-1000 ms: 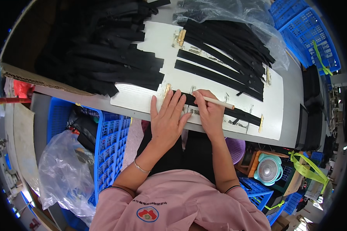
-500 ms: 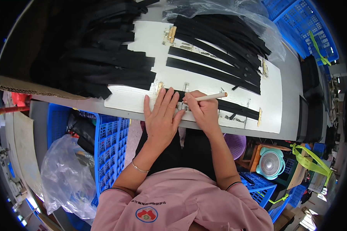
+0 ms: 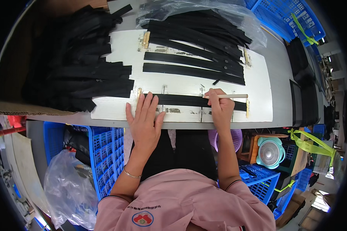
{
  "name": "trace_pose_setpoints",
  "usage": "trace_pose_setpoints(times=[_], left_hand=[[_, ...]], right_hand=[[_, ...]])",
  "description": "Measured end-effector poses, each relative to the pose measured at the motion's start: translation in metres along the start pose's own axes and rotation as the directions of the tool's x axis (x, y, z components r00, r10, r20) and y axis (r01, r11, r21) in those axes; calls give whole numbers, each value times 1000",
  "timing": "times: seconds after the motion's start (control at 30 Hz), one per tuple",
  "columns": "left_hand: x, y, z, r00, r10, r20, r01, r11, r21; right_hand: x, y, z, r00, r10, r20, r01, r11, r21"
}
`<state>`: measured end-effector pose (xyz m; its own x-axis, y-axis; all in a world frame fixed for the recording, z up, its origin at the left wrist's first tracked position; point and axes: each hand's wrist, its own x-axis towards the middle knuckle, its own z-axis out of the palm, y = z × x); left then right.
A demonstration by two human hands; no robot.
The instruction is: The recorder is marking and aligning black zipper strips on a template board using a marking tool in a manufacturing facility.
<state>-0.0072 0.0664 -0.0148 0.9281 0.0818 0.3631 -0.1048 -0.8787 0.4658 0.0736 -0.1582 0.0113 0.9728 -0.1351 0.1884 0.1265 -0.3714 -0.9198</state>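
Pressing should be even where the black strip [image 3: 181,100] is held on the white board [image 3: 260,82] by the flat left hand [image 3: 145,121], while the pale pen [image 3: 235,96], pinched in the right hand [image 3: 221,107], should be aligned with the drawn line [image 3: 201,89].

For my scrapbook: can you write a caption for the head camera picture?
Left hand on a black strip, right hand holding a pale pen-like stick over the white board.

A grey table [image 3: 283,86] carries a white board [image 3: 260,86]; black strips [image 3: 110,73] heaped at left overlap it, and clear plastic [image 3: 254,25] lies along the far side.
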Motion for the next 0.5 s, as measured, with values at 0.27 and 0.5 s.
trace_pose_setpoints(times=[0.27,0.5], left_hand=[[15,45,5,992,128,0,-123,957,-262],[32,71,38,980,182,-79,-198,926,-322]], right_hand=[[-1,4,0,999,-32,28,33,999,-20],[-2,5,1,997,-33,71,36,999,-39]])
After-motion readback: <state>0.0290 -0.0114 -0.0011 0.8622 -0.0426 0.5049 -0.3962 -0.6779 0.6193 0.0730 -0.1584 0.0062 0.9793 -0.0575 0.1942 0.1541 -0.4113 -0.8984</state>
